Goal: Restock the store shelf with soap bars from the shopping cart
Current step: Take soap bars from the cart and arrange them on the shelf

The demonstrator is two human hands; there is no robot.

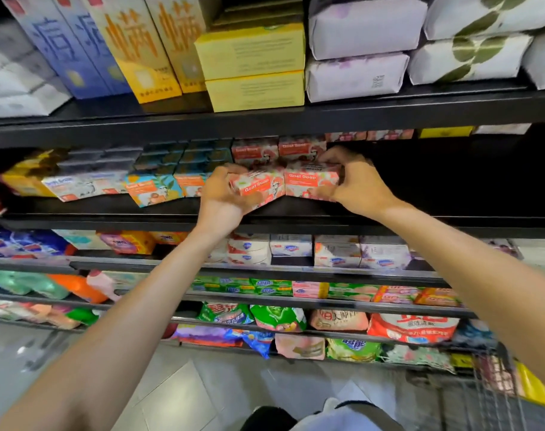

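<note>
Two pink and red "Goat Soap" boxes sit side by side at the front of the middle black shelf (296, 223). My left hand (223, 199) grips the left soap box (258, 186), which is tilted. My right hand (353, 178) curls round the right soap box (311, 180), fingers over its top and far end. Behind them stand two more stacked pink goat soap boxes (279, 149). The wire shopping cart (495, 396) shows at the bottom right corner, with pink and yellow packs inside it.
Orange and blue soap boxes (154, 186) fill the shelf left of my hands; the shelf to the right is dark. Above are yellow boxes (252, 65) and wrapped packs. Lower shelves hold soap packs and detergent bags. A grey tiled floor lies below.
</note>
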